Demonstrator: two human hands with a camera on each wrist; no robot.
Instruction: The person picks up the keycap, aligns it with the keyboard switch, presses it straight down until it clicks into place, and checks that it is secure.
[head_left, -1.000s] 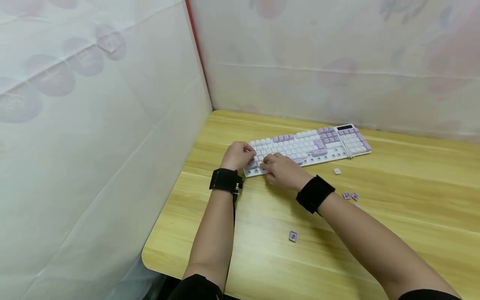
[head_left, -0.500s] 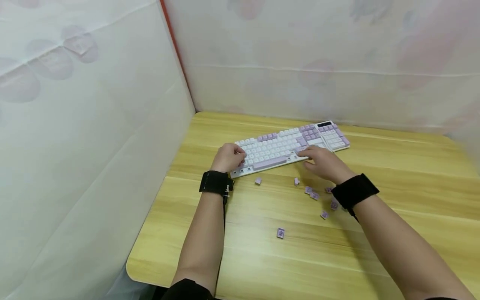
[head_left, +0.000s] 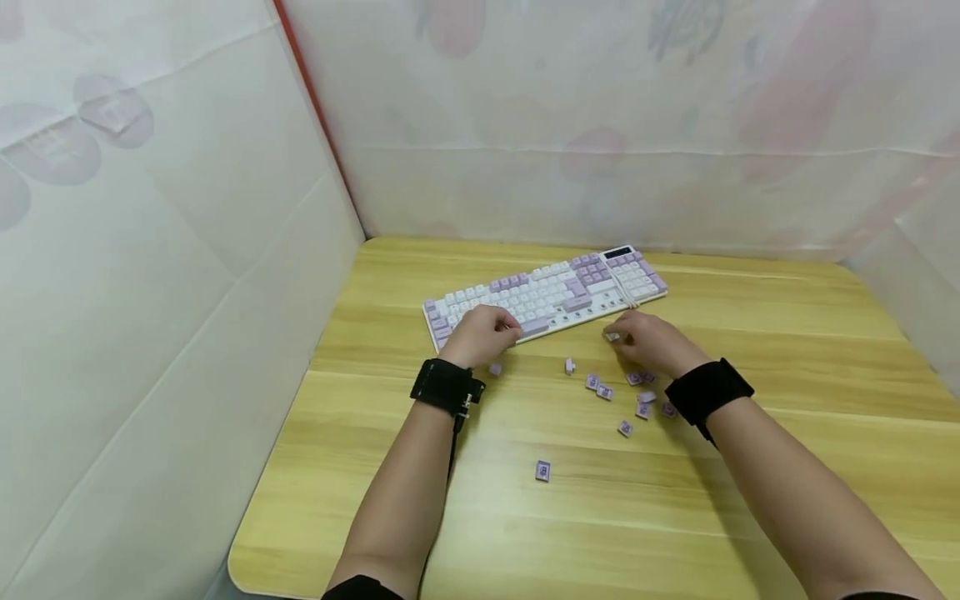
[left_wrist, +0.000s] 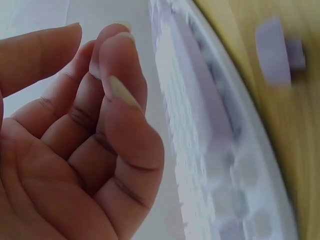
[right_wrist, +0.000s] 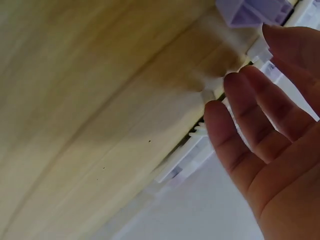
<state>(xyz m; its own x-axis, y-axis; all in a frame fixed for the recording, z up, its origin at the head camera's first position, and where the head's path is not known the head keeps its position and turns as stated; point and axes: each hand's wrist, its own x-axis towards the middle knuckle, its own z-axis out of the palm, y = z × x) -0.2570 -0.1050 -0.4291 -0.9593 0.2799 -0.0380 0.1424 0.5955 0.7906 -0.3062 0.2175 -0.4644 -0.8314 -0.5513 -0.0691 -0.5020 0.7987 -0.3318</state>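
A white and lavender keyboard (head_left: 555, 292) lies slantwise on the wooden table. My left hand (head_left: 482, 335) hovers over its front left part, fingers loosely curled; in the left wrist view the thumb stands apart from the fingertips and nothing is between them. Beside that hand a lavender keycap (left_wrist: 272, 52) lies on the table. My right hand (head_left: 651, 340) is in front of the keyboard's right half, its fingertips on a pale keycap (head_left: 612, 337). In the right wrist view this keycap (right_wrist: 255, 11) looks lavender, against the thumb tip; the index finger is largely hidden.
Several loose lavender keycaps (head_left: 603, 392) lie scattered in front of the keyboard, with one keycap (head_left: 543, 471) nearer the person. Along the keyboard's front row, bare switches (head_left: 588, 312) show. A cable (head_left: 621, 283) crosses its right part. Cloth walls (head_left: 480, 183) stand behind and left.
My right hand has gone from the keyboard's front left along its front row to the table beyond its edge. My left hand has shifted right from the keyboard's left end. The view turned right.
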